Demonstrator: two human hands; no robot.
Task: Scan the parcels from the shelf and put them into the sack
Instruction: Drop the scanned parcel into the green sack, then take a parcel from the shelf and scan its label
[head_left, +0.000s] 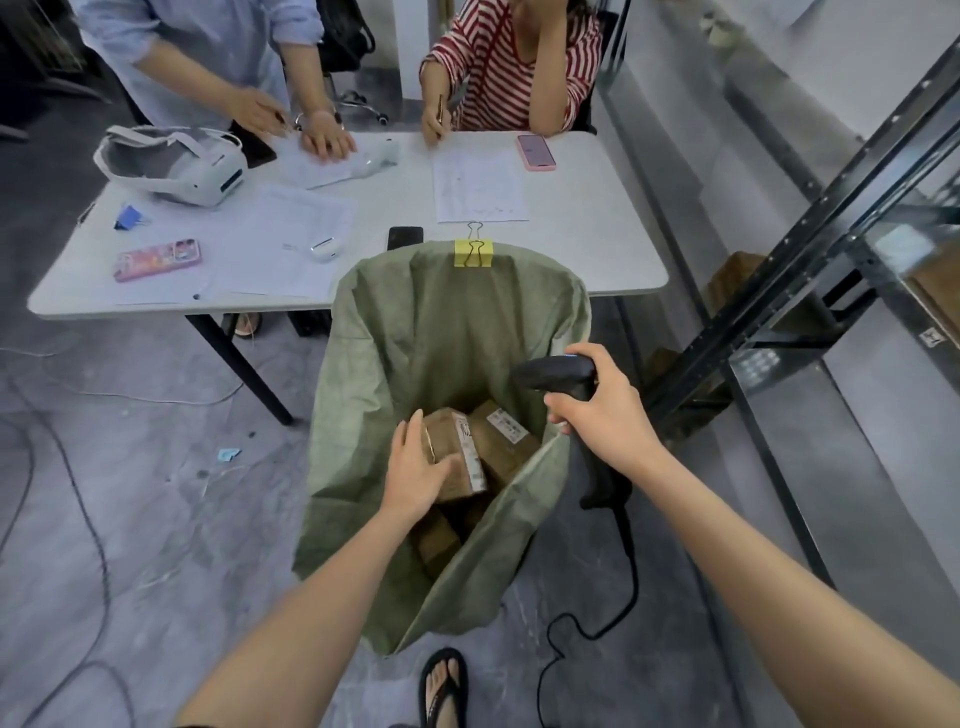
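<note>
A green woven sack (441, 322) stands open in front of me, its far rim clipped to the table edge by a yellow binder clip (473, 253). My left hand (415, 470) reaches into the sack's mouth and holds a small brown parcel (457, 452) with a white label. A second labelled parcel (501, 434) lies beside it in the sack, and another box (436, 540) shows lower down. My right hand (605, 410) grips a black barcode scanner (558, 376) over the sack's right rim, its cable trailing to the floor.
A white table (587, 249) behind the sack carries papers, phones and a white headset; two people sit at its far side. A dark metal shelf rack (810, 291) stands at the right with brown boxes on it. Cables run over the grey floor at the left. My sandalled foot (444, 686) is below the sack.
</note>
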